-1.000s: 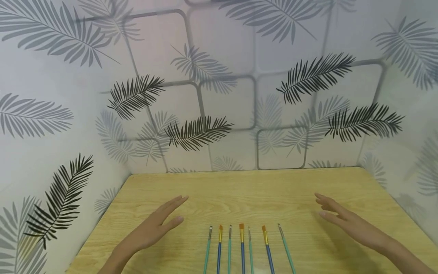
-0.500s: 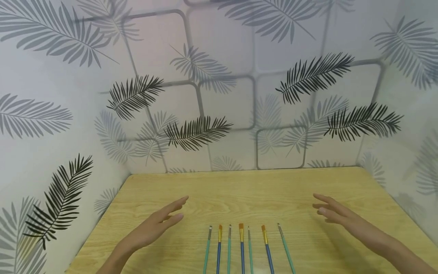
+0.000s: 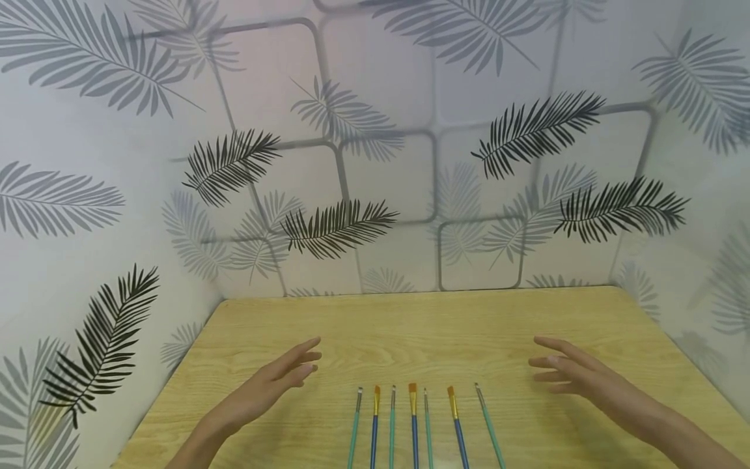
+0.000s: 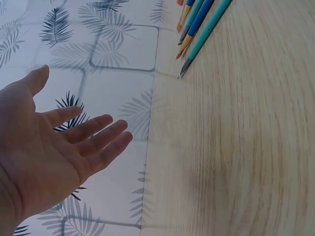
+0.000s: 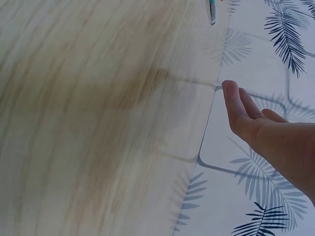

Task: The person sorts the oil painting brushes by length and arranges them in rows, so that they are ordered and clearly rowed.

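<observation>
Seven brushes (image 3: pixel 415 426) lie bristles (image 3: pixel 413 389) fwd., long axes approx. front-to-back, btwn two empty, relaxed hands (image 3: pixel 258 392).

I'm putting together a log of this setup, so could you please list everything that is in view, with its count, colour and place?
Teal-handled paintbrushes: four, teal with silvery ferrules, on the table, alternating with the blue ones
Blue-handled paintbrushes: three, blue with gold ferrules and orange-brown bristles, in the same row
Table: one, light yellowish wood, under the brushes
Walls: three sides, pale with grey and black leaf prints, behind and beside the table
Forearms: two, bare, lower left and lower right of the head view
Left hand: one, bare, left of the brushes
Right hand: one, bare, right of the brushes
</observation>
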{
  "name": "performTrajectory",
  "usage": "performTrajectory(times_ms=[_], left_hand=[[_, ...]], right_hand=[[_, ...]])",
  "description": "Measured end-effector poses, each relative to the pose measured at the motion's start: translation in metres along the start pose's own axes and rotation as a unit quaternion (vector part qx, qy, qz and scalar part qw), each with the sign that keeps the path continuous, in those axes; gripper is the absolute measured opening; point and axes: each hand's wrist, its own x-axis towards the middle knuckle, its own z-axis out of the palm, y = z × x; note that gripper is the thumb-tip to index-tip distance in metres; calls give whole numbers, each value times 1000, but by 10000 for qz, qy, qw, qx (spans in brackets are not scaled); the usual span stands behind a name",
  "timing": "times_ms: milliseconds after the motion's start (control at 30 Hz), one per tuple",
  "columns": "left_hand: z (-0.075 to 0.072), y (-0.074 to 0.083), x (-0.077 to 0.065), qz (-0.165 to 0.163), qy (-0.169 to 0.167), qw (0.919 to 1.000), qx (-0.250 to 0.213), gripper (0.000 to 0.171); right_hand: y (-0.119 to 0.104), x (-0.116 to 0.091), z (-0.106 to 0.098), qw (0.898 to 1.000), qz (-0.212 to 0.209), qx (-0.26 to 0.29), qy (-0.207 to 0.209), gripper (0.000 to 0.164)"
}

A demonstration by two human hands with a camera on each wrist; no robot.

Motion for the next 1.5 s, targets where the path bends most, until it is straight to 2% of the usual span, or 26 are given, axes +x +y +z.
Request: performTrajectory(times_ms=[133, 233, 467, 633, 800, 1067, 1500], left_hand=[[1, 3, -2, -3, -51, 9999, -118, 48], [1, 4, -2, -28, -61, 9999, -149, 48], [3, 0, -2, -147, -98, 9994, -287, 49], [5, -3, -1, -92, -164, 9990, -413, 50], [6, -3, -1, -99, -172, 9979, -616, 50], [13, -5, 1, 91, -248, 9971, -718, 51], [25, -4, 4, 29, -327, 9968, -731, 55]], right_hand=[[4, 1, -2, 9980, -390, 333, -374, 50], [6, 3, -5, 9935, -520, 778, -651, 49], [6, 6, -4, 9828, -414, 1499, -1001, 49], [7, 6, -4, 9716, -376, 1959, -1276, 50], [8, 8, -3, 9620, -435, 2236, -1502, 50], [7, 9, 5, 9721, -255, 1959, -1266, 48], [9, 10, 16, 9814, -276, 1597, -1027, 46]])
